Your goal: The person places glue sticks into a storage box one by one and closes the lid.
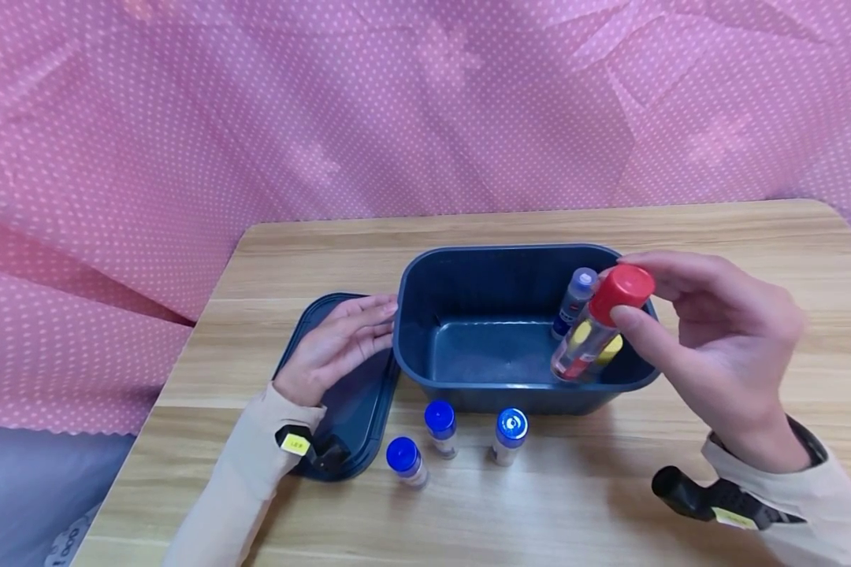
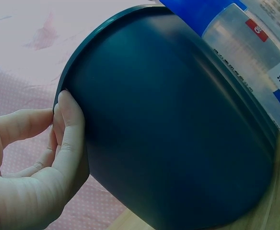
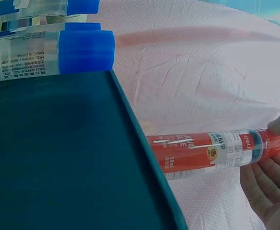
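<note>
My right hand [image 1: 723, 339] pinches the red cap [image 1: 622, 291] of a clear glue bottle [image 3: 202, 153] with a red label. The bottle tilts, its lower end over the right part of a dark blue bin [image 1: 485, 398]. Inside that bin, at the right, stands a small bottle with a translucent cap [image 1: 574, 303]; yellow things [image 1: 610, 348] show partly behind the held bottle. With fingers nearly straight, my left hand [image 1: 347, 342] touches the bin's left side near the rim, above a dark blue lid [image 1: 354, 409]. The left wrist view shows its fingertips against the wall [image 2: 169, 120].
Before the bin stand three blue-capped glue bottles: one at the left [image 1: 406, 463], one in the middle [image 1: 441, 429] and one at the right [image 1: 508, 437]. They stand on a wood-grain table [image 1: 539, 520]. A pink dotted curtain [image 1: 397, 118] hangs behind.
</note>
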The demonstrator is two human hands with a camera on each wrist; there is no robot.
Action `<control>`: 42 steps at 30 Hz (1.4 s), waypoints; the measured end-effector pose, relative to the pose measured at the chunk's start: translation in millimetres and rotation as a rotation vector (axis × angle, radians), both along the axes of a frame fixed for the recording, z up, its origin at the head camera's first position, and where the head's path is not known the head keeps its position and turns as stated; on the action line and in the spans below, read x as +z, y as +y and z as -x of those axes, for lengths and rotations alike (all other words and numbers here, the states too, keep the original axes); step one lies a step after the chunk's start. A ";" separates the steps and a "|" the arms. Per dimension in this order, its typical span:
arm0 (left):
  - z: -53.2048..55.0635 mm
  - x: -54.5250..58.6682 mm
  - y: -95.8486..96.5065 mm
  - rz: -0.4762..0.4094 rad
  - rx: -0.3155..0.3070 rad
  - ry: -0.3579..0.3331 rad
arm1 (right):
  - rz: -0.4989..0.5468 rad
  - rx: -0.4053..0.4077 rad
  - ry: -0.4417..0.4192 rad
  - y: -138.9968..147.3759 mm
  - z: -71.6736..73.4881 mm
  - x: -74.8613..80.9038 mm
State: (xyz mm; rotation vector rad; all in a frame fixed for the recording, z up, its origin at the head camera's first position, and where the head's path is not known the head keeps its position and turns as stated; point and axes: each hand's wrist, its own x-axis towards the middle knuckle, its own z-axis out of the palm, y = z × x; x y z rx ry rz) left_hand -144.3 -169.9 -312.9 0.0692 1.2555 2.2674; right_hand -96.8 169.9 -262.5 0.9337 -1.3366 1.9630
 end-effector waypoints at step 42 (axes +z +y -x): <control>2.0 3.9 0.5 0.011 -0.010 -0.019 | -0.475 -0.207 -0.186 -5.9 6.2 6.6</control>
